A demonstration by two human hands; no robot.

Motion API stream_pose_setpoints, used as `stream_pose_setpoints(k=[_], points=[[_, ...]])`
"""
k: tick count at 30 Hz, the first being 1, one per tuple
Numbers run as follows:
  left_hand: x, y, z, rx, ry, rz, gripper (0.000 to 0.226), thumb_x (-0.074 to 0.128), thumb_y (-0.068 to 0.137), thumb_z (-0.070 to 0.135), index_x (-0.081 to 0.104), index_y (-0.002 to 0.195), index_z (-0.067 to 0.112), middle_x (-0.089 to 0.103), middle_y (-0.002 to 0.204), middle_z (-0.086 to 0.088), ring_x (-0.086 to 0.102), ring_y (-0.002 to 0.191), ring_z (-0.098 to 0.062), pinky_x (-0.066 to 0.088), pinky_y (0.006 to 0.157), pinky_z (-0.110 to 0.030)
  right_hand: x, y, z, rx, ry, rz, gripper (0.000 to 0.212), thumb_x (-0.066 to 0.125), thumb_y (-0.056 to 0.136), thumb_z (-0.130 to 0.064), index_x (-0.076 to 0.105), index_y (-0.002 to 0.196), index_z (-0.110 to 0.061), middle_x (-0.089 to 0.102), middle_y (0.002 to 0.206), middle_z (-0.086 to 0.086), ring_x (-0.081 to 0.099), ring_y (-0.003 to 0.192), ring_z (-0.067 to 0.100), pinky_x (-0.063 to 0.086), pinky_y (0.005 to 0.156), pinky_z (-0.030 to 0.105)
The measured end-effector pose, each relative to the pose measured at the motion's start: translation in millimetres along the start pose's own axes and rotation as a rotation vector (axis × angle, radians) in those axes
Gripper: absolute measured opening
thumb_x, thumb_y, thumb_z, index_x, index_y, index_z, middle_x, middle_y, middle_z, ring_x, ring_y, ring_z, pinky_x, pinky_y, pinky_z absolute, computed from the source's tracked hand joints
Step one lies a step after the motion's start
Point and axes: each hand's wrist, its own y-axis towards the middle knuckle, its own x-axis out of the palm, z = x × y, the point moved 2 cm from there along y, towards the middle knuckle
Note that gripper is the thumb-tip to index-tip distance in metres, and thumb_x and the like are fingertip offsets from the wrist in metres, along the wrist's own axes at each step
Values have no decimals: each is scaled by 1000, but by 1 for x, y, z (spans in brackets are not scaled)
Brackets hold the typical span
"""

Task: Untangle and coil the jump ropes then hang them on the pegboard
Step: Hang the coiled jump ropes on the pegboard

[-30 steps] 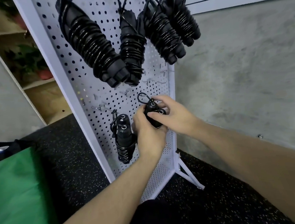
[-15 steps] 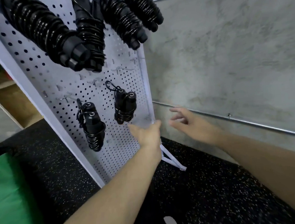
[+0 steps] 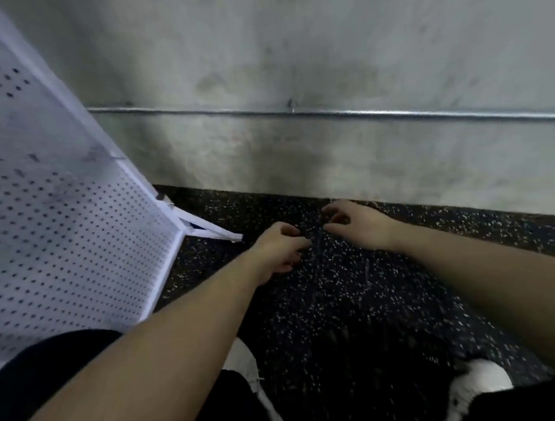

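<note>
Both hands reach down over the speckled floor (image 3: 360, 303). The left hand (image 3: 277, 248) and right hand (image 3: 358, 224) have curled fingers; any grip is too blurred to tell. No rope shows clearly. The pegboard (image 3: 53, 211) stands left; a hasty grab could worsen tangles.

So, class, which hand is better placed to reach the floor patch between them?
Right hand, marginally: its fingertips hover beside a faint dark streak on the floor, possibly rope, too blurred to confirm. The left hand looks more curled.
</note>
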Motion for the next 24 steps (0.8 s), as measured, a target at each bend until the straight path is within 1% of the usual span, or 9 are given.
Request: stream_pose_setpoints(k=[2,5,6,9,13,16,20,22,24], points=[[28,23,-17,-21,126,-67,36,73,94,30,55,123,20,64,108,-4,65,94,-20,54,77,-34,14,4,41,95,-28,-76,49,57,101,-42,45,146,-26,58,133,1,59,97,15,44,75,26],[66,53,-44,-62,302,-154,36,77,91,30,57,120,19,66,111,-7,67,94,-22,54,73,-34,43,9,93,203,-78,-216,47,58,101,-39,48,144,-22,59,133,5,57,84,10,43,66,23],[78,62,-53,-51,360,-182,38,78,90,29,57,120,19,65,113,-7,66,94,-22,54,72,-34,53,9,107,233,-98,-264,48,58,101,-39,49,144,-21,58,134,6,59,87,12,46,69,24],[110,79,-82,47,551,-311,48,80,87,23,56,128,17,61,118,-5,59,95,-17,51,78,-29,77,10,141,275,-125,-346,48,60,98,-38,53,142,-20,57,140,6,59,117,22,49,98,33],[140,93,-121,52,777,-450,58,85,82,29,58,132,22,55,132,-3,58,113,-20,50,97,-32,98,12,161,280,-118,-399,42,59,98,-36,59,136,-20,55,144,3,53,128,21,42,107,32],[147,99,-137,34,833,-464,65,85,80,35,56,137,23,48,139,-3,54,122,-23,48,104,-37,107,14,161,273,-104,-406,39,58,99,-36,59,135,-21,55,142,1,53,127,20,42,107,32],[152,106,-155,-28,795,-384,71,82,82,39,48,143,22,46,139,-4,53,123,-25,48,103,-39,113,14,157,253,-68,-412,35,57,99,-33,62,132,-22,60,134,0,54,109,14,43,94,25],[157,108,-164,-66,761,-365,65,79,86,31,50,143,17,52,138,-6,56,122,-25,49,100,-35,113,15,154,244,-57,-409,35,56,100,-32,61,133,-21,60,133,0,52,107,13,42,91,25],[162,109,-172,-83,739,-334,46,72,90,19,60,134,12,61,132,-7,62,116,-24,50,93,-28,113,14,152,246,-48,-405,35,56,100,-32,62,133,-21,60,133,0,55,109,14,43,92,25]])
